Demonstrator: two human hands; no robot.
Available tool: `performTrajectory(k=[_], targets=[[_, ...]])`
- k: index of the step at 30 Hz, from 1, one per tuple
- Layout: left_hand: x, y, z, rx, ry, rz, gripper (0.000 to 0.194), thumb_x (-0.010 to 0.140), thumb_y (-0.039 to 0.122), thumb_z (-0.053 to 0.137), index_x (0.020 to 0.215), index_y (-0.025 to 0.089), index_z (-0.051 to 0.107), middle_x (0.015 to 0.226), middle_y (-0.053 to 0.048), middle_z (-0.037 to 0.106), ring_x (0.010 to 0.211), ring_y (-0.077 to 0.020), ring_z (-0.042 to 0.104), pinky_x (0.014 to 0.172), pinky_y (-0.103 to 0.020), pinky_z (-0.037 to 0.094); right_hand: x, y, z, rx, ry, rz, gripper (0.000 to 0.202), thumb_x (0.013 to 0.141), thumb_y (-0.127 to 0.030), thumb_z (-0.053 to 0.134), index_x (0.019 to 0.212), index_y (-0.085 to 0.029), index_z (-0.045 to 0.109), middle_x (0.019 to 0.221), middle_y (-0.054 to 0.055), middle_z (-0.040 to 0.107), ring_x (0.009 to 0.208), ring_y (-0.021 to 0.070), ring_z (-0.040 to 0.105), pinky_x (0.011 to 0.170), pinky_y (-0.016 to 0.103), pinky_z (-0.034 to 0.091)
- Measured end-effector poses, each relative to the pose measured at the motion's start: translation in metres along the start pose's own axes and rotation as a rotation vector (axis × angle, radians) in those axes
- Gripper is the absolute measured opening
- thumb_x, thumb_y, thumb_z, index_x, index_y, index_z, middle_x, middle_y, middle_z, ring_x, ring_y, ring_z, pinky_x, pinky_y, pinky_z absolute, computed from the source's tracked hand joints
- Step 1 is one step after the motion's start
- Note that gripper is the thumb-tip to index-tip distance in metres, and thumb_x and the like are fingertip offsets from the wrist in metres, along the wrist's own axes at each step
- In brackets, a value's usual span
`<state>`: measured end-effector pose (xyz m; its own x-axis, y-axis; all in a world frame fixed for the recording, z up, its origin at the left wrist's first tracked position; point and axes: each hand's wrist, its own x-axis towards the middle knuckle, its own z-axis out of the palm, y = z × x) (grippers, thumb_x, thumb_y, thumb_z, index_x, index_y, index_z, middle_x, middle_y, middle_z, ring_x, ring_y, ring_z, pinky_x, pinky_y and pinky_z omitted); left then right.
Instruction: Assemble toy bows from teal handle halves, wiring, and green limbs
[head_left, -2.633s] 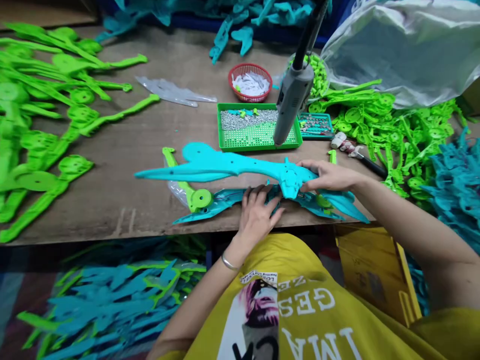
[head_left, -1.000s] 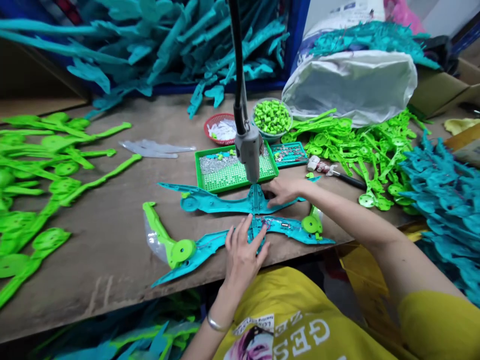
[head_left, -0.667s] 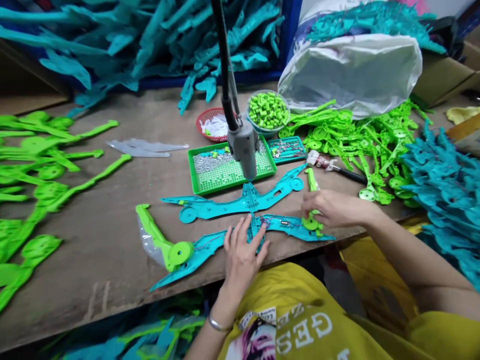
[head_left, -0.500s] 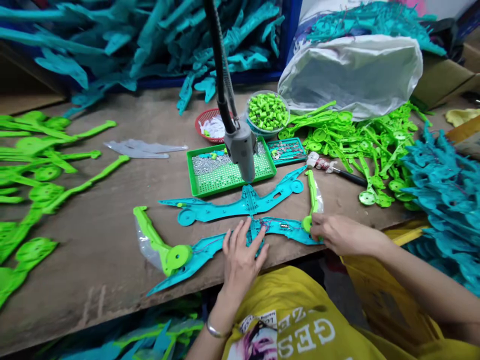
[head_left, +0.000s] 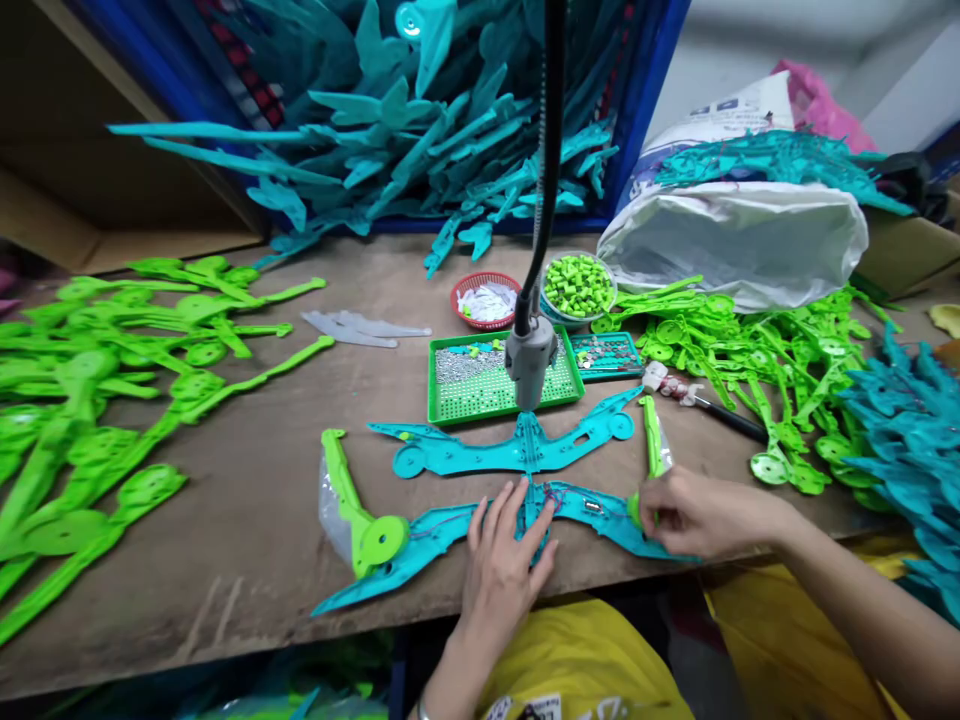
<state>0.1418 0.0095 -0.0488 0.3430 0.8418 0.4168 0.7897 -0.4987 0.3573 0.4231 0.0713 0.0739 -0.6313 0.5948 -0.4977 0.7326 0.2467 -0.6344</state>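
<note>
My left hand lies with spread fingers over the middle of a teal plastic wing-shaped shell at the table's front. Thin wires run inside this shell, and a small metal piece sits in its right half. At the shell's right end, my right hand has curled fingers closed on the base of a green plastic arm, which has a clear film along it. Another green arm with a round base sits on the left end. A matching teal shell lies just behind.
A grey hanging tool points down above the second shell. Behind it stand a green tray of screws, a teal tray, a red basket and a bowl of green bits. Green parts cover the left; teal parts the right.
The camera view has tilted up and shifted left, so everything appears lower and further right. My left hand stays on the shell; my right hand remains at the right green arm's base, fingers more curled.
</note>
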Motion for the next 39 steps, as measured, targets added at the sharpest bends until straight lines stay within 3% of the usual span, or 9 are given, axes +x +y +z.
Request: performTrajectory(k=[6,10,13,17,24,28,32,36,39], targets=[[-0.001,0.001,0.000,0.010,0.004,-0.011,0.036,0.094,0.031,0.063,0.130,0.033,0.067,0.146,-0.012,0.057,0.137,-0.0295,0.051,0.113,-0.052,0.036,0.086,0.016,-0.049,0.197,0.528,-0.087,0.015,0.079,-0.025,0.057,0.083,-0.016,0.068,0.071,0.002,0.069,0.062,0.0129,0.059,0.059,0.024,0.044],[-0.002,0.001,0.001,-0.022,0.015,-0.031,0.036,0.095,0.034,0.061,0.131,0.033,0.066,0.147,-0.011,0.057,0.137,-0.0284,0.050,0.115,-0.051,0.033,0.153,0.017,-0.069,0.250,0.722,-0.107,0.019,0.082,-0.030,0.059,0.087,-0.016,0.071,0.066,0.003,0.071,0.061,0.0161,0.065,0.061,0.026,0.048],[-0.003,0.002,0.002,-0.047,0.029,-0.043,0.036,0.096,0.036,0.060,0.131,0.033,0.066,0.147,-0.010,0.057,0.138,-0.0278,0.050,0.116,-0.050,0.032,0.173,0.021,-0.085,0.010,0.820,-0.081,0.025,0.086,-0.022,0.053,0.099,-0.017,0.073,0.082,0.005,0.076,0.077,0.0192,0.069,0.070,0.027,0.050],[-0.003,0.001,0.002,-0.065,0.018,-0.061,0.035,0.096,0.036,0.061,0.131,0.034,0.066,0.148,-0.009,0.057,0.138,-0.0276,0.050,0.116,-0.049,0.031,0.165,0.043,-0.098,-0.393,0.829,0.043,0.032,0.081,-0.007,0.048,0.099,-0.015,0.073,0.096,0.010,0.076,0.088,0.0226,0.068,0.077,0.029,0.046],[-0.003,0.001,0.003,-0.081,-0.006,-0.073,0.034,0.096,0.036,0.062,0.129,0.034,0.067,0.148,-0.010,0.057,0.139,-0.0287,0.049,0.117,-0.051,0.030,0.159,0.069,-0.089,-0.536,0.758,0.047,0.027,0.077,-0.006,0.052,0.097,-0.015,0.069,0.088,0.013,0.073,0.085,0.0270,0.060,0.076,0.033,0.041],[-0.002,0.000,0.002,-0.065,-0.017,-0.061,0.034,0.096,0.034,0.061,0.129,0.033,0.068,0.148,-0.011,0.056,0.138,-0.0295,0.050,0.115,-0.051,0.031,0.152,0.069,-0.093,-0.540,0.777,0.008,0.027,0.077,-0.005,0.050,0.096,-0.014,0.067,0.094,0.014,0.070,0.086,0.0249,0.060,0.076,0.033,0.044],[-0.001,0.000,0.002,-0.039,-0.026,-0.035,0.035,0.095,0.032,0.062,0.130,0.031,0.068,0.148,-0.013,0.056,0.138,-0.0309,0.049,0.114,-0.052,0.032,0.114,0.068,-0.091,-0.393,0.829,-0.036,0.025,0.075,-0.007,0.053,0.090,-0.016,0.071,0.090,0.009,0.071,0.077,0.0197,0.063,0.071,0.030,0.047],[0.001,0.001,0.000,-0.050,-0.024,-0.039,0.034,0.095,0.032,0.062,0.128,0.030,0.069,0.150,-0.017,0.051,0.135,-0.0319,0.052,0.112,-0.054,0.035,0.072,0.068,-0.071,-0.223,0.758,-0.079,0.019,0.078,-0.012,0.059,0.085,-0.020,0.075,0.087,0.005,0.075,0.077,0.0190,0.069,0.072,0.031,0.053],[0.005,0.001,-0.005,-0.045,-0.053,-0.037,0.033,0.094,0.033,0.064,0.126,0.030,0.070,0.154,-0.021,0.045,0.129,-0.0334,0.055,0.107,-0.056,0.038,0.059,0.071,-0.052,-0.232,0.781,-0.091,0.020,0.081,-0.012,0.059,0.087,-0.022,0.076,0.094,0.005,0.078,0.086,0.0209,0.073,0.079,0.034,0.056]])
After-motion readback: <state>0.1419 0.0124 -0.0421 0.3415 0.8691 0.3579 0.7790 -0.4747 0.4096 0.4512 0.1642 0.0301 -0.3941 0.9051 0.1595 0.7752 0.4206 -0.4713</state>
